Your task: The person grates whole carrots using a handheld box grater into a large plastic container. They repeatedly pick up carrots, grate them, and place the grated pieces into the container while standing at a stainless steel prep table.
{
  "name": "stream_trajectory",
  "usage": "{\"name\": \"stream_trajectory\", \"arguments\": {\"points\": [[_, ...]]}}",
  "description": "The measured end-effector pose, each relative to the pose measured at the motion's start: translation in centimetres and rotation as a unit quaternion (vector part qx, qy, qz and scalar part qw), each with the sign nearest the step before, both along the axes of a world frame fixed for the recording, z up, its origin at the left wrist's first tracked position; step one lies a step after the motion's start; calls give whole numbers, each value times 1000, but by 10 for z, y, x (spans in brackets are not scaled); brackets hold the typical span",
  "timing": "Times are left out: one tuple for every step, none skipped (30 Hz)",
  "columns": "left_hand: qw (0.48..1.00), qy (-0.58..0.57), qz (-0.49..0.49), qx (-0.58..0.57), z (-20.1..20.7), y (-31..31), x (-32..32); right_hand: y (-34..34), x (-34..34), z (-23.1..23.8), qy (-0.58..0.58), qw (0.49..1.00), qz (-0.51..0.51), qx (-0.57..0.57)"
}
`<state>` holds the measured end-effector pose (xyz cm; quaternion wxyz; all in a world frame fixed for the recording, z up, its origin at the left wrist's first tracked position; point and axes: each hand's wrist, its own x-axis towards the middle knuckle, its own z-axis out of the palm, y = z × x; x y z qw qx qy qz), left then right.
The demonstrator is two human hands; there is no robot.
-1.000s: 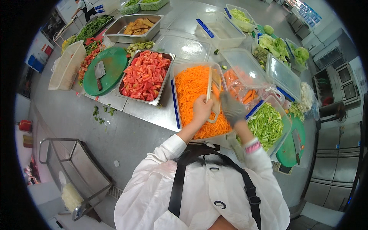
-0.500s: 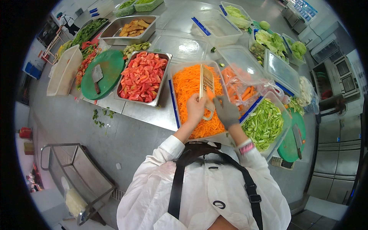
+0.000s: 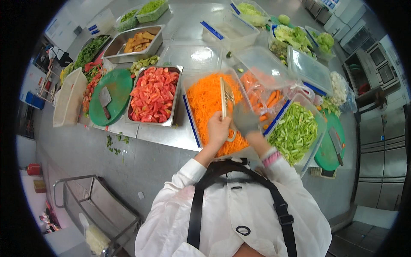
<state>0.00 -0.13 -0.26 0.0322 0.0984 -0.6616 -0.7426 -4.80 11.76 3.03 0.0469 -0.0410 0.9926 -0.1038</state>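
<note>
My left hand (image 3: 218,129) grips the handle of a flat grater (image 3: 227,96), which is tilted on edge over a clear container (image 3: 185,96) heaped with shredded carrot (image 3: 205,98). My right hand (image 3: 246,119), in a grey glove and blurred by motion, is closed against the grater's right face. It holds a piece of carrot, now mostly hidden by the fingers. A plastic bag with whole carrots (image 3: 272,99) lies just beyond my right hand. Chopped green stalks (image 3: 295,132) fill another clear container by my right wrist.
A steel pan of cut tomatoes (image 3: 152,94) stands left of the carrots. Beyond it, a cleaver (image 3: 105,99) rests on a green board (image 3: 122,90). On the right, a knife (image 3: 336,143) lies on another green board (image 3: 333,159). A metal cart (image 3: 96,205) stands at lower left.
My right hand has shifted slightly down along the grater, and the grater has turned more edge-on. The whole view has swung a little; the containers stay in place.
</note>
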Motion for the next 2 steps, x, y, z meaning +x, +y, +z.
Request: {"name": "stream_trajectory", "arguments": {"points": [[1000, 7, -13, -19, -3, 6, 8, 5, -16, -17, 35, 999, -24, -5], [1000, 4, -15, -23, -4, 6, 12, 0, -45, -19, 57, 993, -99, -38]]}}
